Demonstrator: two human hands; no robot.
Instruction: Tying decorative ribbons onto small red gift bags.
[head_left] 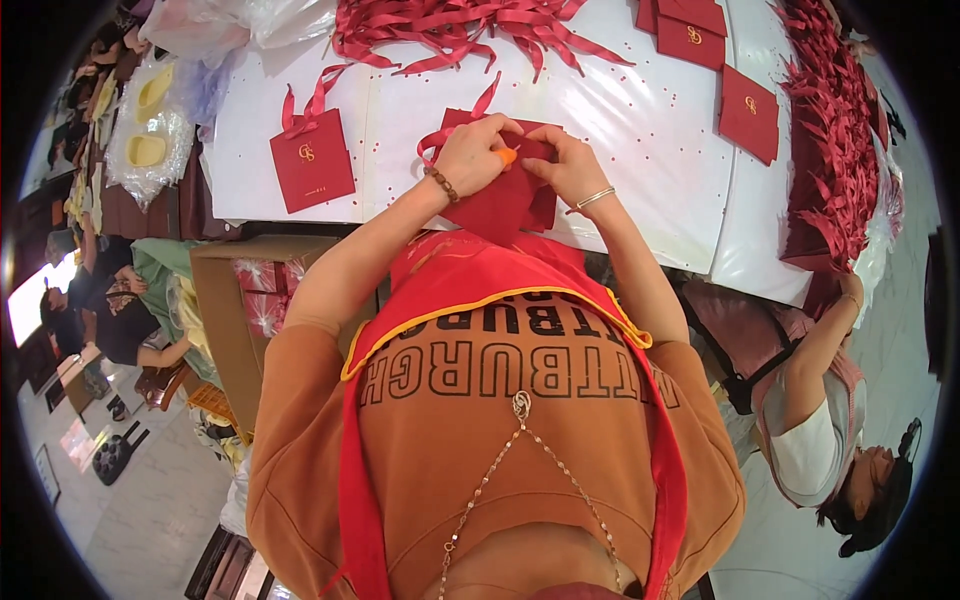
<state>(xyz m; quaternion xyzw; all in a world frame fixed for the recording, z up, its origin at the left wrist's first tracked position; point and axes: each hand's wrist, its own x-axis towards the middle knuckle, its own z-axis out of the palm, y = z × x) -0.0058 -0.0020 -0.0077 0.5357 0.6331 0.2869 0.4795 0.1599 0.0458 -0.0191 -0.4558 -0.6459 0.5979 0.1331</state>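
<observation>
Over the near edge of the white table (400, 140), both my hands work at a red paper gift bag (490, 210). My left hand (478, 160), with a beaded bracelet at its wrist, is closed at the bag's upper part. Something small and orange (507, 157) shows at its fingertips; I cannot tell what it is. My right hand (568, 168) pinches the bag's upper right side, thumb and forefinger together. A red ribbon (487, 95) loops up beyond my left hand. To the left lies another red gift bag (315, 170) with a ribbon handle.
Loose red ribbons (450, 35) are heaped at the far side. More red bags (748, 115) lie to the right, beside a long pile of ribboned bags (825, 170). A co-worker (820, 400) reaches in there. Bubble-wrapped yellow items (148, 130) and a cardboard box (225, 300) are left.
</observation>
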